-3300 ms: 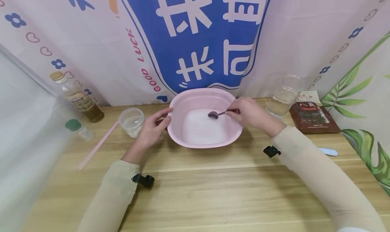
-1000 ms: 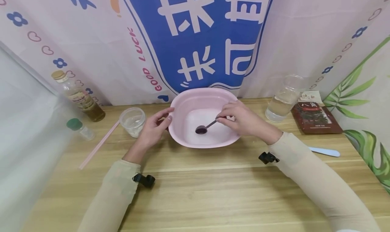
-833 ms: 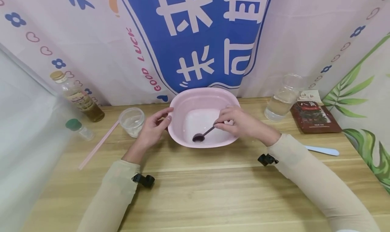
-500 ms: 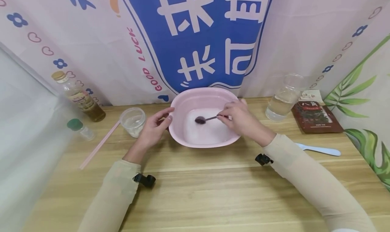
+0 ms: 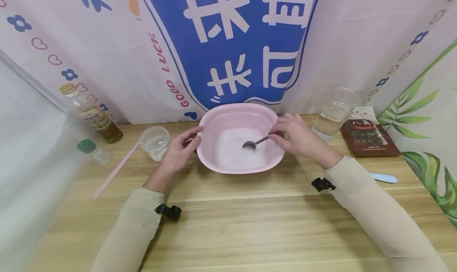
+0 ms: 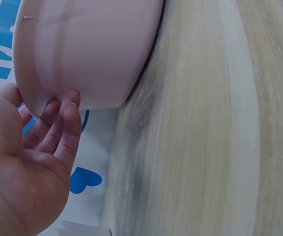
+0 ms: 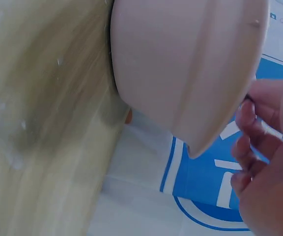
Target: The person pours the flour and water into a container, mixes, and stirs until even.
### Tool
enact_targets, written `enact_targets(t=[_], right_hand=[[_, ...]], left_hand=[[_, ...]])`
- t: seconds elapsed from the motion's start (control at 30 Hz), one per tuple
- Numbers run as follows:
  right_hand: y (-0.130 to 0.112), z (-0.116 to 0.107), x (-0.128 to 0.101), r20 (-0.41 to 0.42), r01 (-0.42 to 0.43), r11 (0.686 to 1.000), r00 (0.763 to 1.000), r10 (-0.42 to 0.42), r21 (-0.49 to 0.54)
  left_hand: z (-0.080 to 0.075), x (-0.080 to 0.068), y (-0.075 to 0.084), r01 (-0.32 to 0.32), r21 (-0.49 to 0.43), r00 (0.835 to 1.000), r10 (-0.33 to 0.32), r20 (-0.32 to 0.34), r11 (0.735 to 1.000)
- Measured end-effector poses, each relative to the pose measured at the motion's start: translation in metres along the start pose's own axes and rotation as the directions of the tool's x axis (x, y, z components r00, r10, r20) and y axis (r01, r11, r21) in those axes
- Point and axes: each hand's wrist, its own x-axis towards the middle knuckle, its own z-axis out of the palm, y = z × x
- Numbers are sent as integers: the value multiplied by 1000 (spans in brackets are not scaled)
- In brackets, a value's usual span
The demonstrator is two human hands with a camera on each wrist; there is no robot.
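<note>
The right hand [image 5: 298,136] is pinching a spoon [image 5: 254,142] by its handle, its bowl dipping into the white liquid in the basin [image 5: 210,161], while the left hand [image 5: 180,150], fingers relaxed, is pressing the basin's near wall, apparently steadying it.

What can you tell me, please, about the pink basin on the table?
The pink basin is a rounded-rectangular tub of smooth, plastic-looking material, upright on the wooden table before the banner. Whitish liquid covers its bottom. The left hand rests against its left wall; the right hand dips a spoon inside.
</note>
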Motion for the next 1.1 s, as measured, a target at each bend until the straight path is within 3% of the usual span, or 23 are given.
enact_targets(t=[0.17,0.27,0.5,0.73,0.93,1.1], right_hand=[[-5,11,2,85,37,983,995,-52,178],[-13,21,7,109,27,982,993,-48,188],[-26,24,21,37,-50,999,998,50,-6],[-13,4,17,-25,-121,975,993,118,-184],[0,-15,0,-5,-30,988,1000,30,-155],[-4,-8,-2,25,83,996,996,-83,-11]], left_hand=[[-1,0,-1,-1,1,1000,1,0,1000],[-1,0,-1,-4,3,1000,4,0,1000],[2,2,0,-11,-20,1000,11,5,1000],[2,1,1,-4,-12,1000,4,-1,1000],[0,-1,0,3,4,1000,-3,-4,1000],[0,-2,1,1,10,1000,-1,-9,1000]])
